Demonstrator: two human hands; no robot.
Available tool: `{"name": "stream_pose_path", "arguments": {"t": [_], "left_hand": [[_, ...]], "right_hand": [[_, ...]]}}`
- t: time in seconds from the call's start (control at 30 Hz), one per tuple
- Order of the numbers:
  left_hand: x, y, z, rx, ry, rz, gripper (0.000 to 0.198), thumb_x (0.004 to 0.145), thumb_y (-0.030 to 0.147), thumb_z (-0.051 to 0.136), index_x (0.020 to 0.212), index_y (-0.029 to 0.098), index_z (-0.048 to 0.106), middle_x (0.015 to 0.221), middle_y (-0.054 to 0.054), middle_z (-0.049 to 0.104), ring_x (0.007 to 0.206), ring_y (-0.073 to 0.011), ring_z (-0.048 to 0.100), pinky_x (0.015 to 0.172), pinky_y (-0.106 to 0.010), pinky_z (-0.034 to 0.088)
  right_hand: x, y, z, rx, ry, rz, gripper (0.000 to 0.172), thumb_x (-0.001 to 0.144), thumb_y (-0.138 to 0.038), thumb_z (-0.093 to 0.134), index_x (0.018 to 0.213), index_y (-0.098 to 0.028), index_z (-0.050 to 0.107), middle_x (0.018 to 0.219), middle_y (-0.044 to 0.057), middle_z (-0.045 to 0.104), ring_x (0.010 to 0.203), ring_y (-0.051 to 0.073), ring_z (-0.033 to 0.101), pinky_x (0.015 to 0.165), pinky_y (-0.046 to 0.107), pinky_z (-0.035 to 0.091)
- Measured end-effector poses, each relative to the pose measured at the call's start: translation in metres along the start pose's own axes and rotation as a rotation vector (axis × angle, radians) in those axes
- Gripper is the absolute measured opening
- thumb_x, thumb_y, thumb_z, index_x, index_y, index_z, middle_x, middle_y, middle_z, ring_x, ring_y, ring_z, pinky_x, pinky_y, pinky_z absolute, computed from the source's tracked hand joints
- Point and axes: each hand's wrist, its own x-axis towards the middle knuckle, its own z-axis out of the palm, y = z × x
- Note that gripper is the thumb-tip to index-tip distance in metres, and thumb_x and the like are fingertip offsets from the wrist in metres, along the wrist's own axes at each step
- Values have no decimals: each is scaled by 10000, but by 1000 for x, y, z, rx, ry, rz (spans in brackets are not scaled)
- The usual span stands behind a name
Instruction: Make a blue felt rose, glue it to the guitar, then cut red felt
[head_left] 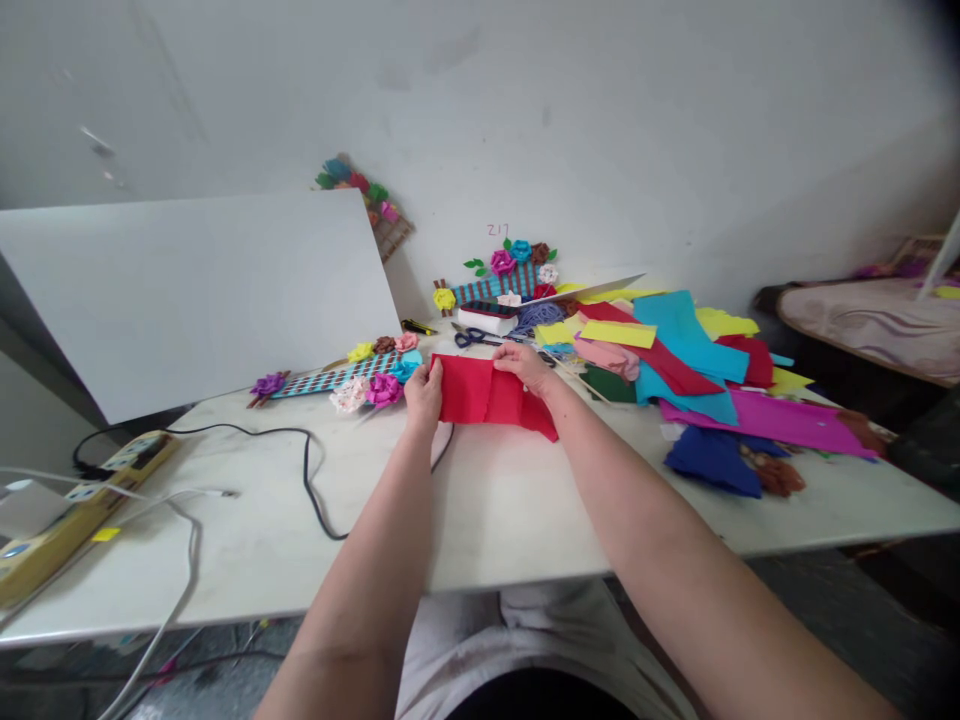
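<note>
A piece of red crepe paper (pixel 466 390) is held up over the table between my two hands, with a fold or overlapping edge down its middle. My left hand (pixel 424 393) pinches its left edge, thumb in front. On the upper right, my right hand (pixel 525 366) grips the paper's top edge with closed fingers, and a red flap hangs below toward the right. Just behind the paper lie dark-handled scissors (pixel 472 338). Left of my left hand are paper flowers, among them a purple one (pixel 383 390) and a white one (pixel 349 394), beside a blue-and-brown woven strip (pixel 322 378).
Coloured crepe paper sheets (pixel 686 340) are heaped on the right of the white table (pixel 517 520). A yellow power strip (pixel 82 510) with a black cable (pixel 306 470) lies left. A white board (pixel 202 290) leans at the back, near a flower-decorated woven panel (pixel 487 288).
</note>
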Motion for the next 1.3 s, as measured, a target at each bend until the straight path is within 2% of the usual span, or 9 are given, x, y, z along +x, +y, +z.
{"name": "stream_pose_path", "arguments": {"t": [0.1, 0.23, 0.3, 0.47, 0.8, 0.9, 1.03, 1.3], "left_hand": [[1, -1, 0, 17, 5, 28, 383, 755, 422, 610, 559, 199, 367, 493, 46, 327, 488, -98, 357, 449, -214, 276], [1, 0, 0, 36, 7, 23, 387, 758, 419, 608, 557, 199, 361, 490, 47, 318, 490, -98, 355, 452, -215, 274], [1, 0, 0, 36, 8, 18, 390, 761, 414, 606, 558, 199, 352, 489, 50, 311, 484, -94, 344, 450, -215, 268], [0, 1, 1, 27, -2, 7, 385, 761, 419, 604, 568, 199, 354, 495, 48, 333, 495, -95, 361, 455, -209, 274], [0, -1, -1, -23, -61, -20, 381, 743, 455, 608, 595, 194, 374, 500, 57, 373, 472, -79, 363, 440, -190, 272], [1, 0, -2, -75, -103, -54, 351, 712, 461, 639, 630, 185, 438, 528, 50, 442, 484, -88, 431, 457, -195, 332], [-2, 3, -2, -209, -206, -140, 361, 648, 470, 702, 767, 161, 558, 640, 4, 588, 562, -140, 566, 540, -247, 453], [-6, 12, -4, -356, -305, -249, 422, 600, 411, 776, 878, 136, 619, 754, -66, 680, 681, -202, 658, 631, -296, 523]], "right_hand": [[1, 2, -1, -8, 0, -11, 187, 576, -342, 666, 596, -175, 584, 562, -37, 543, 545, 109, 459, 560, 249, 333], [0, 1, -1, 15, 25, -41, 367, 653, -518, 620, 551, -167, 588, 579, 2, 557, 578, 130, 467, 588, 273, 351], [-1, 0, -1, 22, 24, -24, 409, 641, -562, 629, 548, -168, 575, 540, -8, 524, 551, 125, 450, 573, 273, 346], [0, 0, 2, -113, -44, -9, 338, 522, -453, 744, 576, -161, 582, 530, -43, 504, 521, 99, 418, 550, 254, 316], [0, -7, 6, -254, -5, -117, 215, 599, -370, 630, 558, -172, 559, 579, -25, 528, 610, 128, 452, 636, 276, 351], [1, -8, 6, -273, 9, -127, 194, 606, -344, 619, 544, -177, 542, 578, -26, 527, 617, 129, 450, 642, 273, 351], [3, -6, 5, -284, 17, -120, 171, 597, -321, 617, 544, -174, 548, 554, -31, 519, 594, 125, 441, 631, 271, 344], [6, 0, 4, -290, 18, -132, 164, 598, -320, 627, 565, -169, 574, 560, -30, 531, 592, 123, 442, 610, 265, 331]]}}
